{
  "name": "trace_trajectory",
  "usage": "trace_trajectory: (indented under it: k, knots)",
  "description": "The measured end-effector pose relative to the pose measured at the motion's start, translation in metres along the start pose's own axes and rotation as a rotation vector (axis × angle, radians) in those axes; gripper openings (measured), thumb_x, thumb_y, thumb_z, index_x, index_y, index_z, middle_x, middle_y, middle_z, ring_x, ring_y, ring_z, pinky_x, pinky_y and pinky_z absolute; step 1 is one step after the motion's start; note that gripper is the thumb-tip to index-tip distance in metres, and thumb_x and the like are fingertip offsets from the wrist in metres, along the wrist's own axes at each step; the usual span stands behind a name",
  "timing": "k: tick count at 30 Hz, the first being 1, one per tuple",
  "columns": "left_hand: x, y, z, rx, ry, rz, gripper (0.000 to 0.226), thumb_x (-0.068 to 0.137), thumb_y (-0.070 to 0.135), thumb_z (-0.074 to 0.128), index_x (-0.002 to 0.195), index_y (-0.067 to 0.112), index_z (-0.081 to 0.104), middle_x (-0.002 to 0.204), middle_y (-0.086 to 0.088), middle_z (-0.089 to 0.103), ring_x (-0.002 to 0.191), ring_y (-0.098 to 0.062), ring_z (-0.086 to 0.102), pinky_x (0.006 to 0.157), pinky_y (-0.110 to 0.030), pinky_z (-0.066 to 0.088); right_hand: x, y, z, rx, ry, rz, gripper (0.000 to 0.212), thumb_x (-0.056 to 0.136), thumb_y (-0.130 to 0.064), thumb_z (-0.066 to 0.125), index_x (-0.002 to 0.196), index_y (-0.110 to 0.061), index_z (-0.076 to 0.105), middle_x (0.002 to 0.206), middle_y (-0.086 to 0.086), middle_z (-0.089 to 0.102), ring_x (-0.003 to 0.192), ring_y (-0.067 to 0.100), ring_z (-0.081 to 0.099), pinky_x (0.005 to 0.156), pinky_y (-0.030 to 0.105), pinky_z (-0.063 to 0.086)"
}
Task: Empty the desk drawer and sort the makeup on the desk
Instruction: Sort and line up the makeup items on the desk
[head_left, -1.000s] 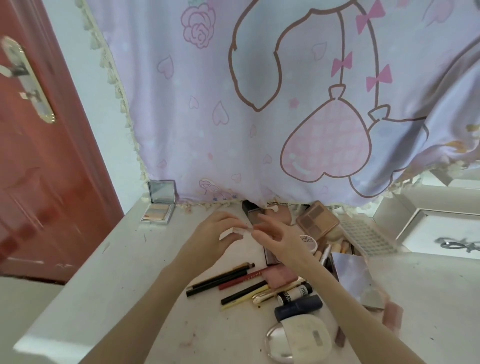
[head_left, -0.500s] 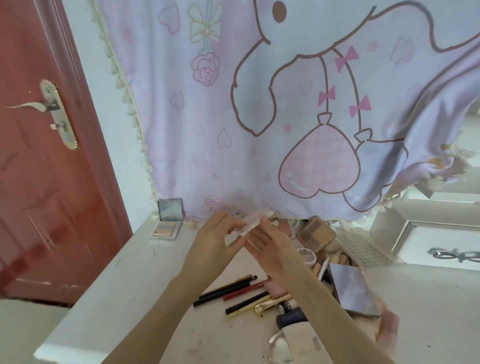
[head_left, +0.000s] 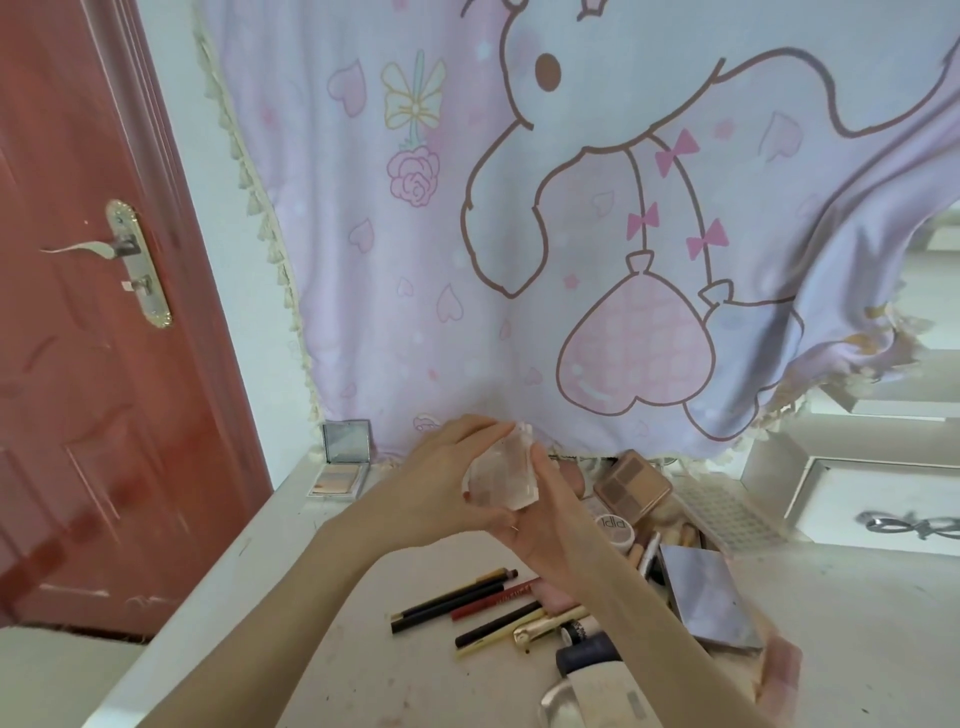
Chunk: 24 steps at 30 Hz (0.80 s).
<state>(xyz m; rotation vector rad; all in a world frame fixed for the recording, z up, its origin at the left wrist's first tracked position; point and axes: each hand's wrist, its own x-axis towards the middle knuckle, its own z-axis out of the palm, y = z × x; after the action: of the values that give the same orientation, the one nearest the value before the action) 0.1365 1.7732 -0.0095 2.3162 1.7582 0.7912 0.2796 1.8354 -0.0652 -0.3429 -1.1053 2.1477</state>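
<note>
Left hand (head_left: 441, 483) and right hand (head_left: 556, 525) raised together, fingers (head_left: 480, 427) curled, pinching.

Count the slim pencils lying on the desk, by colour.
Black pencils: 3
Red pencil: 1
Yellow pencil: 1
Total: 5
The clear case held between the left hand and right hand is not counted.

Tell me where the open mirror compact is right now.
The mirror compact stands open at the desk's back left corner, against the curtain's fringed edge, left of both hands and apart from the makeup pile.
</note>
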Motion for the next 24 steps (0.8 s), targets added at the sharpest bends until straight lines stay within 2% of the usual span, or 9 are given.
trace_trajectory:
  k: [3,7,10,13,15,16,18,21,24]
  knots:
    - [0.001,-0.003,0.0,-0.041,0.055,-0.063,0.085,0.069,0.057,0.07,0.14,0.028,0.034,0.134,0.015,0.038,0.121,0.0,0.031,0.107,-0.025,0.025,-0.001,-0.001,-0.002,-0.036,-0.035,-0.019,0.073,0.074,-0.054,0.071,0.13,-0.012,0.054,0.134,0.019,0.051,0.113,0.028,0.056,0.087,0.036,0.052]
    - [0.003,-0.002,0.002,0.009,0.073,-0.091,0.092,0.062,0.077,0.045,0.138,0.027,0.039,0.126,0.016,0.042,0.115,-0.001,0.027,0.101,-0.021,0.022,-0.003,-0.003,-0.004,-0.027,-0.15,-0.05,0.063,0.074,-0.049,0.073,0.122,-0.012,0.061,0.121,0.014,0.059,0.107,0.023,0.059,0.088,0.034,0.051]
    - [0.006,0.0,0.002,0.025,0.095,-0.094,0.092,0.059,0.081,0.034,0.134,0.029,0.045,0.124,0.02,0.041,0.114,-0.002,0.025,0.104,-0.025,0.023,-0.002,-0.004,-0.004,-0.005,-0.174,-0.053,0.056,0.078,-0.044,0.072,0.118,-0.006,0.06,0.114,0.013,0.06,0.104,0.023,0.059,0.087,0.033,0.051]
    - [0.006,0.001,-0.003,-0.046,-0.028,-0.04,0.084,0.059,0.076,0.046,0.134,0.039,0.041,0.138,0.026,0.031,0.124,0.001,0.022,0.108,-0.026,0.02,0.002,-0.003,-0.005,-0.014,-0.111,-0.025,0.079,0.072,-0.059,0.07,0.131,-0.01,0.052,0.127,0.017,0.051,0.111,0.03,0.05,0.084,0.035,0.049]
    - [0.005,0.001,-0.009,-0.066,-0.136,0.022,0.084,0.062,0.066,0.063,0.137,0.043,0.032,0.143,0.031,0.024,0.128,0.008,0.018,0.108,-0.019,0.016,0.004,-0.003,-0.005,-0.056,-0.08,0.01,0.09,0.062,-0.071,0.068,0.131,-0.016,0.053,0.13,0.015,0.055,0.112,0.031,0.054,0.082,0.035,0.051]
    - [0.005,0.001,-0.012,-0.055,-0.157,0.042,0.083,0.066,0.057,0.07,0.137,0.044,0.028,0.142,0.033,0.023,0.128,0.01,0.018,0.107,-0.016,0.014,0.003,-0.004,-0.003,-0.062,-0.074,0.024,0.092,0.057,-0.073,0.069,0.13,-0.018,0.054,0.124,0.013,0.061,0.107,0.029,0.059,0.079,0.034,0.052]
    - [0.006,0.0,-0.015,-0.041,-0.145,0.064,0.076,0.074,0.042,0.073,0.133,0.046,0.026,0.136,0.038,0.022,0.126,0.015,0.019,0.105,-0.009,0.013,0.003,-0.005,0.0,-0.049,-0.074,0.047,0.096,0.053,-0.072,0.072,0.129,-0.017,0.053,0.117,0.011,0.065,0.101,0.026,0.062,0.08,0.033,0.053]
    - [0.007,-0.001,-0.017,-0.108,-0.127,0.038,0.072,0.075,0.036,0.074,0.128,0.05,0.028,0.129,0.041,0.026,0.121,0.021,0.024,0.101,-0.003,0.018,0.004,-0.007,0.003,0.013,-0.102,0.024,0.088,0.065,-0.063,0.071,0.136,-0.015,0.048,0.134,0.014,0.055,0.121,0.031,0.053,0.09,0.037,0.051]
    - [0.008,-0.004,-0.017,-0.186,-0.123,-0.017,0.069,0.073,0.033,0.076,0.127,0.048,0.035,0.124,0.04,0.031,0.116,0.023,0.031,0.095,0.001,0.025,0.007,-0.007,0.003,0.116,-0.108,-0.011,0.075,0.069,-0.049,0.077,0.13,-0.011,0.055,0.134,0.018,0.053,0.121,0.034,0.051,0.088,0.04,0.052]
